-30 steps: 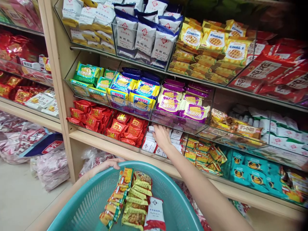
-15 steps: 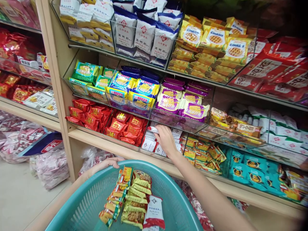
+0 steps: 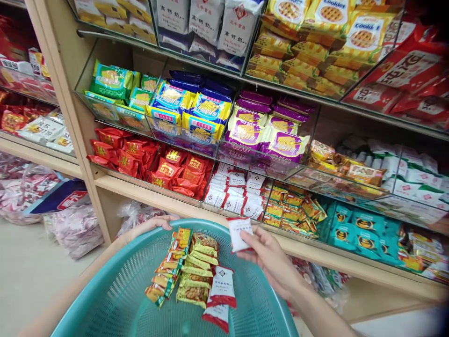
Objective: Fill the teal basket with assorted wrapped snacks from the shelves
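A teal plastic basket fills the lower middle, its far rim gripped at the left by my left hand. Over the basket's right side, my right hand pinches a small white snack packet with red ends. Lying inside the basket are a row of orange-and-green packets, a row of yellow-green packets, and two white-and-red packets, one overlapping the other. More white-and-red packets fill a bin on the low shelf just beyond the basket.
Clear-walled bins on tilted shelves hold red packets, purple soda biscuits, yellow cookie packs and teal packets. A wooden shelf edge runs behind the basket. Bagged goods sit on the floor at left.
My right hand has come back from the white-and-red packet bin to above the basket, carrying one packet out. My left hand stays on the rim. The view has shifted slightly closer.
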`<state>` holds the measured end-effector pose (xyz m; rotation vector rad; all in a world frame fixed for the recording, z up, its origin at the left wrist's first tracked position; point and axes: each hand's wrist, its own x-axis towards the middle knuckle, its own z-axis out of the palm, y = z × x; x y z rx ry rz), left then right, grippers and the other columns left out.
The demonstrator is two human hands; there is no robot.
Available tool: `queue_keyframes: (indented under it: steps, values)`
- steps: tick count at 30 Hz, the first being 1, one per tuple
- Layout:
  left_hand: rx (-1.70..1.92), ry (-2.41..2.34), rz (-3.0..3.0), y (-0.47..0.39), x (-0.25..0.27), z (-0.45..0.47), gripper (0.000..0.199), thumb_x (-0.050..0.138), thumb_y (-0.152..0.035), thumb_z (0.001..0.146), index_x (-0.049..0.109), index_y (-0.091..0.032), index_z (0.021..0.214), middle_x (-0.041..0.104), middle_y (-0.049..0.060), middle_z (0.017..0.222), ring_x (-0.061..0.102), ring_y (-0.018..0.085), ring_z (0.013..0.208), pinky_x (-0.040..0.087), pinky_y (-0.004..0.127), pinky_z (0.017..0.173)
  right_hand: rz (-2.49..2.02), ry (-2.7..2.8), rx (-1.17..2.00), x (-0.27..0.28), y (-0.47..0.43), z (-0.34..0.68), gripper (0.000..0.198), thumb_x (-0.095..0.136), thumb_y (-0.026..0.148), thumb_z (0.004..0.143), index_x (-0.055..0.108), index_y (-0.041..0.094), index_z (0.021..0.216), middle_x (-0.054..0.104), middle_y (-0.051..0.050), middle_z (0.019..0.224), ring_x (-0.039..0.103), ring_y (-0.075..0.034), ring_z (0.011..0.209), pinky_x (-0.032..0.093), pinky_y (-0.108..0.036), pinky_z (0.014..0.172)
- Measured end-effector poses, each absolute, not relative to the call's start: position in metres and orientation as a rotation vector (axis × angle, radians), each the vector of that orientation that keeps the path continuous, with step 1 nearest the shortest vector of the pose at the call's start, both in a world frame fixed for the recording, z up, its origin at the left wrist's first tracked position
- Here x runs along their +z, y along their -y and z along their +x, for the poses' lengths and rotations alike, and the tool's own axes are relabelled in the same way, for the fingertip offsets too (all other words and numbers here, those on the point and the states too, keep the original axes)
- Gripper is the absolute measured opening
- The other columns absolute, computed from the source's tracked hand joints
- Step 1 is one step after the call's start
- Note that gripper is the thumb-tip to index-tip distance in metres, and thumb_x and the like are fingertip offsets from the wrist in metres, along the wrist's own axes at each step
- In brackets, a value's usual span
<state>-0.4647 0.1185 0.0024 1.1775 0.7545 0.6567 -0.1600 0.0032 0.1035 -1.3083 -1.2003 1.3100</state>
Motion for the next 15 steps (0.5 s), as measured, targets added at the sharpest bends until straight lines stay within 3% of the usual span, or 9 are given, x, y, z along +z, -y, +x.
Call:
queue_keyframes:
  steps: [4, 9, 15]
  values:
    - [0.618, -0.654, 1.157, -0.12, 0.011, -0.458, 0.044, 0.054, -0.021, 0.07, 0.061, -0.018, 0.113, 0.071, 0.001, 0.103, 0.056, 0.03, 0.104, 0.034, 0.037, 0.1, -1.406, 1.195, 1.556, 0.087, 0.022, -0.143, 0.037, 0.067, 0.04, 0.076, 0.057, 0.019, 0.105, 0.065, -0.006, 0.104, 0.063, -0.016, 0.091, 0.052, -0.028, 0.075]
    - [0.637, -0.665, 1.116, -0.118, 0.008, -0.459, 0.039, 0.058, -0.022, 0.067, 0.066, -0.021, 0.105, 0.071, 0.002, 0.098, 0.059, 0.029, 0.097, 0.036, 0.036, 0.097, -1.454, 1.547, 1.512, 0.08, 0.026, -0.13, 0.029, 0.069, 0.035, 0.075, 0.06, 0.016, 0.096, 0.066, -0.003, 0.091, 0.061, -0.013, 0.076, 0.046, -0.023, 0.062]
    - [0.645, -0.716, 1.125, -0.115, 0.012, -0.458, 0.04, 0.061, -0.025, 0.063, 0.067, -0.02, 0.102, 0.071, 0.005, 0.098, 0.058, 0.033, 0.099, 0.042, 0.038, 0.089, -1.407, 1.664, 1.493, 0.082, 0.019, -0.127, 0.027, 0.071, 0.027, 0.07, 0.059, 0.016, 0.092, 0.064, 0.0, 0.085, 0.058, -0.013, 0.075, 0.044, -0.024, 0.066]
